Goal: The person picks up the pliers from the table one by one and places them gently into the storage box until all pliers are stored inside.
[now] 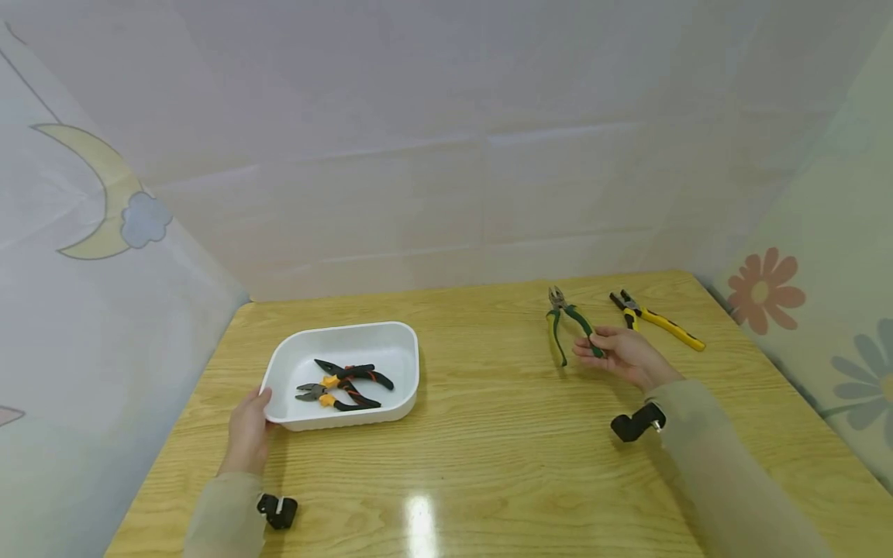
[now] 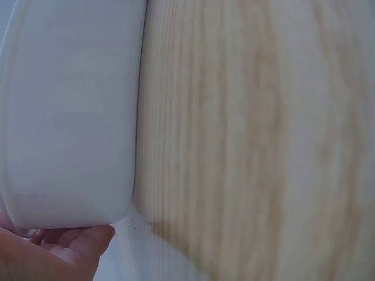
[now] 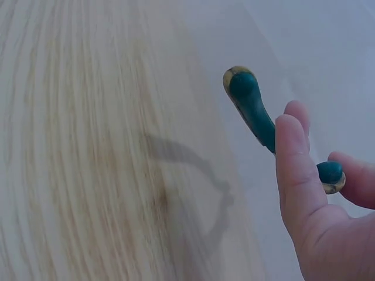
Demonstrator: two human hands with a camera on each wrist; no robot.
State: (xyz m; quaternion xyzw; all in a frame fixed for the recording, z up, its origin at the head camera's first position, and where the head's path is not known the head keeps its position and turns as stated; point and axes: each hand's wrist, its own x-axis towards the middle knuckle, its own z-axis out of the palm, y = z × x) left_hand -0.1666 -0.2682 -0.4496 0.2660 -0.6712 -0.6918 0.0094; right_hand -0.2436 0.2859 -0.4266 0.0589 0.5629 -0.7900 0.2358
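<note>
My right hand (image 1: 624, 356) pinches one handle of a pair of green-and-yellow pliers (image 1: 577, 314), whose jaws point away and whose handles are spread. In the right wrist view the green handle end (image 3: 246, 93) shows beyond the fingers (image 3: 293, 152), and a shadow falls on the wood below. At the left, my left hand (image 1: 247, 430) holds the near left corner of a white tray (image 1: 293, 426), thumb at the rim. Inside the tray lie two pairs of orange-and-black pliers, one with long pointed jaws (image 1: 363, 372) and one with blunt jaws (image 1: 328, 397). The left wrist view shows the fingers (image 2: 88, 243) against the tray's side.
Another pair of pliers (image 1: 666, 325), yellow and black, lies on the table just beyond my right hand. The wooden table (image 1: 488, 449) meets a pale cloth backdrop (image 1: 446, 194) along its far edge, with patterned cloth at both sides.
</note>
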